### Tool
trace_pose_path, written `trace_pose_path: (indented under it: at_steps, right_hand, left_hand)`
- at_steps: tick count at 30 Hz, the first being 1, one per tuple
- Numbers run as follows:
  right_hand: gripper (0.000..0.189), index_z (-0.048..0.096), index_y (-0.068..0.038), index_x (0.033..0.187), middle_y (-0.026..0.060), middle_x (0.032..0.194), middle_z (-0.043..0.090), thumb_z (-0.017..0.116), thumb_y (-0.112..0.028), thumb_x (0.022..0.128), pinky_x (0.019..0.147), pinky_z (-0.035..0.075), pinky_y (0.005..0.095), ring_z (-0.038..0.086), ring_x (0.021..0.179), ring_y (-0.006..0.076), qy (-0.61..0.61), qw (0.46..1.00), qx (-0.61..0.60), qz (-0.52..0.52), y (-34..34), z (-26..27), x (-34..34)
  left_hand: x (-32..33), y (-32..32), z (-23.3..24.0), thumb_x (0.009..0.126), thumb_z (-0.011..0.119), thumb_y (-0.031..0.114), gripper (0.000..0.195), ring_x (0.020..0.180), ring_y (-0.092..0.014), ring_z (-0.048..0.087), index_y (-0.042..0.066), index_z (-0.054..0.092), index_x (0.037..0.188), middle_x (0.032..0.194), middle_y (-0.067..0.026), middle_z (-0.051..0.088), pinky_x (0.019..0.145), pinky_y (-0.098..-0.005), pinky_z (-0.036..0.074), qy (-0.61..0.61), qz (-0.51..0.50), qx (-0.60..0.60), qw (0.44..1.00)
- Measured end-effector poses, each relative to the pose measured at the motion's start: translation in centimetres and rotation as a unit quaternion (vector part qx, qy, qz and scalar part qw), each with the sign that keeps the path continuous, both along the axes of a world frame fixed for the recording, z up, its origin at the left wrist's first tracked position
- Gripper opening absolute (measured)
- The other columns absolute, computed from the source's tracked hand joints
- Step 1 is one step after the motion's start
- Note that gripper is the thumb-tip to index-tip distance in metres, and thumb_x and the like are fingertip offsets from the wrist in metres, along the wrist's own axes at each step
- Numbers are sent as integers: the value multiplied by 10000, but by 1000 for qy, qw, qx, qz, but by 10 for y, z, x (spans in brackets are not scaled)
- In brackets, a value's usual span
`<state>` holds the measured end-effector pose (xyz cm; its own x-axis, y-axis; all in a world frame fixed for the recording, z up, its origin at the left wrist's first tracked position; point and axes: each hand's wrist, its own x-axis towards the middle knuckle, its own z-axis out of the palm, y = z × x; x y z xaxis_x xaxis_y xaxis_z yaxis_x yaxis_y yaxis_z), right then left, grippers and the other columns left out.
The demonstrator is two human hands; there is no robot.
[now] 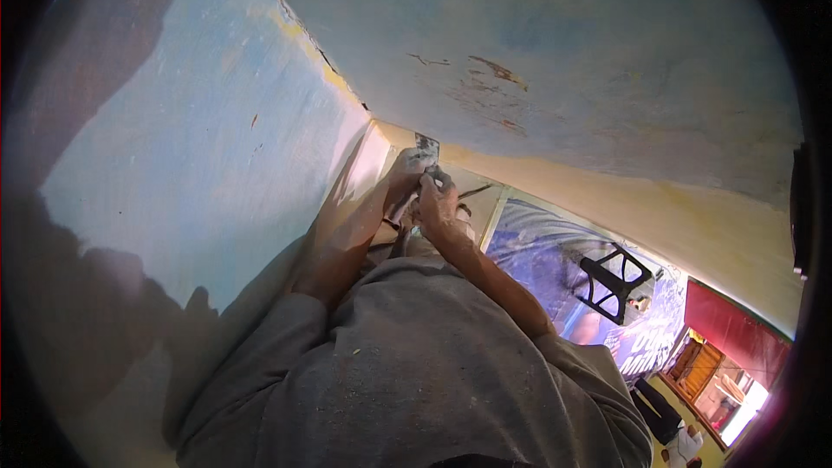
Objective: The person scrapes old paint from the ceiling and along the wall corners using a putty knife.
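Observation:
My left hand (406,172) is closed around what looks like a flat scraper blade (426,145), its metal face smeared dark and pale. Just below the blade, my right hand (437,201) has its fingers curled close to the left one. Whether it grips the tool's lower end or only touches it, I cannot tell. Both hands are in front of my chest, near the corner where a light blue wall (214,123) meets a grey-blue wall (617,65). The scraper's handle is hidden by my fingers.
A cracked seam (305,32) runs along the corner. Scraped marks (497,78) show on the grey-blue wall. Below lies a printed plastic banner (539,234) with a black stool (614,283) on it. A person (663,413) stands beyond, near a red panel (734,331).

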<state>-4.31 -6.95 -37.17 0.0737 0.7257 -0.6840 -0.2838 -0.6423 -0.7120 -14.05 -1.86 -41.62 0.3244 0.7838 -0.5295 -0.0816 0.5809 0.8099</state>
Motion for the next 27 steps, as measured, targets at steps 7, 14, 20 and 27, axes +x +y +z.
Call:
trace_pose_path:
  at_steps: [7,14,20,27]
  right_hand:
    - [273,437,-39,1134,29,640,467,521,-151,900,352,295,227,399,414,104,118,992,-23,-40,3,15,6]
    - [238,433,-69,1100,12,609,440,510,-169,899,338,279,250,383,405,102,82,996,-30,-11,18,6,-4]
    - [235,440,-35,1114,20,638,463,484,-154,916,333,256,237,355,379,97,94,995,-11,6,20,-1,-8]
    - [202,563,-10,974,-1,623,434,452,-170,923,334,266,246,379,408,92,124,990,-28,65,37,-39,-12]
  left_hand:
    - [-1,-1,7,869,558,223,228,598,-160,591,-3,572,844,814,-122,661,508,-274,475,-2,20,-23,1000]
    - [-6,12,16,827,549,232,232,421,-130,481,57,547,674,560,-30,525,380,-272,371,17,34,0,999]
    - [-4,6,8,829,588,272,290,515,-198,565,0,586,730,626,-95,587,476,-335,445,54,51,-25,997]
    - [-20,17,-31,834,590,286,314,560,-232,600,-21,598,769,658,-136,613,510,-358,466,137,27,-20,990]
